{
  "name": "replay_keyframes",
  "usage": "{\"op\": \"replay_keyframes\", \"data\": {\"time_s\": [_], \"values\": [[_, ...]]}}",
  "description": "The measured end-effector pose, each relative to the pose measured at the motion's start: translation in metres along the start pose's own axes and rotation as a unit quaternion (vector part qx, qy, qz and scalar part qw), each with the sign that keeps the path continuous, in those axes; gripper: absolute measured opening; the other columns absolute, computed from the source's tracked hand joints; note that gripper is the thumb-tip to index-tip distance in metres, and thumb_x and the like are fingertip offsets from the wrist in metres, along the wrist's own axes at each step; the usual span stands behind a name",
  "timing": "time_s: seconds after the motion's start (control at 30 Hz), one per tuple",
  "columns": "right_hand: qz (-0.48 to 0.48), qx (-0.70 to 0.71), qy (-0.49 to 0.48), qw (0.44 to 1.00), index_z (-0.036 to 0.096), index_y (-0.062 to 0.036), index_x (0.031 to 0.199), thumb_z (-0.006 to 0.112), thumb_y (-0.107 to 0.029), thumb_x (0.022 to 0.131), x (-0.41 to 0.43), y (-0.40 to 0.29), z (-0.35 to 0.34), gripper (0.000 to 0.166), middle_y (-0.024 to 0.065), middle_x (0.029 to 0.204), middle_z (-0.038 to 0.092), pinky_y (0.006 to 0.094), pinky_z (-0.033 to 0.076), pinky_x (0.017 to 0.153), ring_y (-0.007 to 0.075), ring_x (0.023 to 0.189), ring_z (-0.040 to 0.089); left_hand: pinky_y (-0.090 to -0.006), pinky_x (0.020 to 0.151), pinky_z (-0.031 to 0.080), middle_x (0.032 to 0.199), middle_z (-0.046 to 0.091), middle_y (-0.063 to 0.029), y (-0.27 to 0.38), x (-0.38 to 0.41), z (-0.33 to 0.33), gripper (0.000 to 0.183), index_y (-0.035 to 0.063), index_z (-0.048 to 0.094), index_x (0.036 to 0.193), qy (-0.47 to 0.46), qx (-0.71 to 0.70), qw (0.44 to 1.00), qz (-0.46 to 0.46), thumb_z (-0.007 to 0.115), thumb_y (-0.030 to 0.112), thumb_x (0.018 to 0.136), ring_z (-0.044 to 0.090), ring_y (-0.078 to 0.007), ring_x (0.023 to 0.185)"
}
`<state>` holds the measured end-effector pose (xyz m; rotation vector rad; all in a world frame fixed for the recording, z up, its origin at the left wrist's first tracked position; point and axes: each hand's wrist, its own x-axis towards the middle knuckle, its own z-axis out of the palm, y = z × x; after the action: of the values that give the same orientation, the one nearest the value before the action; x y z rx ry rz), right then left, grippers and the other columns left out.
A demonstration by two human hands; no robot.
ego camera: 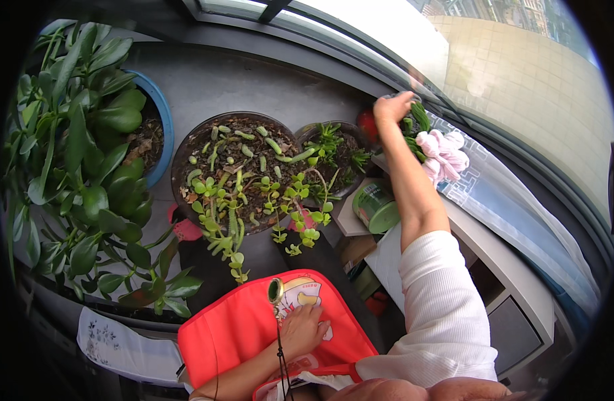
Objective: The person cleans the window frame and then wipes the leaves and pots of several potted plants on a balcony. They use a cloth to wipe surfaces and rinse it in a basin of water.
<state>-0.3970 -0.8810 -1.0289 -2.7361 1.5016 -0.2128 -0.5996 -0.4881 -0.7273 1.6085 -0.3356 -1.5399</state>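
My left hand (303,328) rests on the front of a red apron (237,313), thumb apart from the fingers, with nothing visible in it. Stretched out towards the window, my right hand (393,109) is beside a red round object (368,125) and green stems (420,118). Something clear shows by its fingertips; whether it grips this is hard to see. Pale pink cloth-like petals or bundled fabric (443,154) lie just right of my forearm. Before me stands a round brown pot (179,193) of soil with small cactus pieces and trailing succulents (232,235).
A smaller pot (359,188) with spiky succulents adjoins the large one. At left, a jade plant (96,200) spreads from a blue pot (167,135). A green tub (374,208) lies below my right forearm, near a white cabinet (517,285). The window frame (337,65) bounds the far side.
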Motion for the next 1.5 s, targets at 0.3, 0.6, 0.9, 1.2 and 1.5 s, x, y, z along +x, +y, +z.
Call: {"op": "replay_keyframes", "data": {"time_s": [0.3,0.6,0.9,1.2,1.5], "values": [[-0.121,0.007,-0.112,0.986,0.023,0.0025,0.134,0.071,-0.007,0.064,-0.067,-0.089,-0.036,0.086,0.0306,0.134,0.024,0.0415,0.026,0.106,0.0443,0.125,0.028,-0.0439,0.08,0.046,0.098,0.056,-0.0202,-0.017,-0.008,0.012,0.036,-0.0003,0.053,0.105,-0.035,-0.028,0.999,-0.016,0.055,0.029,0.085,0.056,-0.0366,0.094],[-0.262,0.085,-0.166,0.947,0.048,-0.0015,0.119,0.067,0.0,0.065,-0.126,-0.164,-0.051,0.058,0.0188,0.126,0.039,0.0366,0.035,0.1,0.0372,0.12,0.035,-0.0424,0.089,0.042,0.11,0.056,-0.018,-0.037,-0.002,0.032,0.043,0.0019,0.053,0.112,-0.111,-0.049,0.992,-0.039,0.049,0.037,0.088,0.052,-0.0334,0.105],[0.123,0.337,-0.15,0.921,0.059,0.0061,0.108,0.048,0.005,0.073,-0.04,-0.09,-0.062,0.037,0.0177,0.106,0.062,0.0314,0.046,0.09,0.0256,0.099,0.06,-0.0429,0.086,0.043,0.106,0.058,-0.0158,-0.032,0.006,0.018,0.042,0.0048,0.054,0.111,-0.109,-0.075,0.988,-0.083,0.048,0.038,0.087,0.053,-0.0319,0.104],[0.088,-0.121,-0.248,0.957,0.061,0.0056,0.104,0.058,-0.027,0.076,0.021,-0.034,-0.024,0.043,0.0231,0.116,0.057,0.0382,0.041,0.096,0.0344,0.108,0.055,-0.0441,0.089,0.041,0.11,0.056,-0.0187,-0.025,0.005,0.008,0.042,0.0027,0.052,0.113,-0.107,-0.112,0.985,-0.072,0.046,0.037,0.089,0.05,-0.0345,0.108],[-0.213,-0.094,-0.269,0.934,0.065,0.0006,0.091,0.068,-0.027,0.07,-0.091,-0.226,-0.07,0.036,0.0247,0.104,0.058,0.0395,0.049,0.085,0.0372,0.096,0.059,-0.0419,0.084,0.043,0.1,0.06,-0.0161,-0.028,0.008,0.006,0.042,0.0032,0.053,0.113,-0.084,-0.157,0.982,-0.062,0.047,0.037,0.089,0.055,-0.0325,0.099]]}}
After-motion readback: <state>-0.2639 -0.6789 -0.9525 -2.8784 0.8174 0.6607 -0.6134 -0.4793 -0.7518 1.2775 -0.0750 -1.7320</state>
